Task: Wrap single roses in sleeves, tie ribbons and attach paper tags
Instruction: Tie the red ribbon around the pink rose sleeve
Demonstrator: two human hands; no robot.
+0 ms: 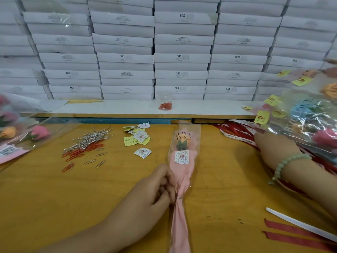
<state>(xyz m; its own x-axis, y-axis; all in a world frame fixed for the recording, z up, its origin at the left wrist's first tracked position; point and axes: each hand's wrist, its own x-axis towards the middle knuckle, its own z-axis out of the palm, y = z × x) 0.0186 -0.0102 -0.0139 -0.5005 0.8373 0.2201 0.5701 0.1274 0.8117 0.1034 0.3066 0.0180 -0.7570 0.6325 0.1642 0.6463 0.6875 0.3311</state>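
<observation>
Head view: left hand (pixel 160 189) has fingers curled, pinching the sleeved rose (pixel 182 172) at its cinched neck. Rose lies flat mid-table (pixel 224 179), bloom pointing away. Right hand (pixel 275 147) rests on red ribbons (pixel 237 131); can't tell its finger state. Paper tags (pixel 137 138) sit left of the bloom.

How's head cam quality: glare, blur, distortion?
Head view: wide-angle distortion bows the stacked boxes and shelf; glare streaks the cellophane bundle at right; yellow tags near the right edge are blurred; centre is sharp, the wrapped rose and left hand read clearly; light is flat, shadows soft.
</observation>
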